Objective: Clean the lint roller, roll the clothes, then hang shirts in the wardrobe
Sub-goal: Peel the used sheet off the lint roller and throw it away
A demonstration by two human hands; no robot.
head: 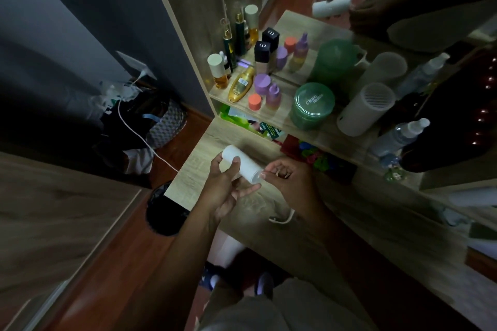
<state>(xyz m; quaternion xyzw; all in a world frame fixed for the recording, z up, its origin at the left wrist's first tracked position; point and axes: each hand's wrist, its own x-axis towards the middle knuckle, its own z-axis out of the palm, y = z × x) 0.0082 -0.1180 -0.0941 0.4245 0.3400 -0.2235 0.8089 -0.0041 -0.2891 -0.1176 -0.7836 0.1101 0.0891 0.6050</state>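
Note:
A white lint roller [243, 162] lies tilted in my hands above a wooden dressing table [204, 142]. My left hand [228, 185] wraps around the roller's middle from below, thumb over the top. My right hand [287, 177] pinches at the roller's right end with thumb and forefinger; what it pinches is too small to tell. A mirror at the back reflects the roller [332, 7]. No clothes or shirts are in view.
On the shelf [325, 133] behind stand several bottles, a green jar [313, 105] and a white cylinder [367, 109]. A black bin [164, 209] sits on the floor left of the table. A bag [161, 122] and a white cable [142, 140] lie by the wall.

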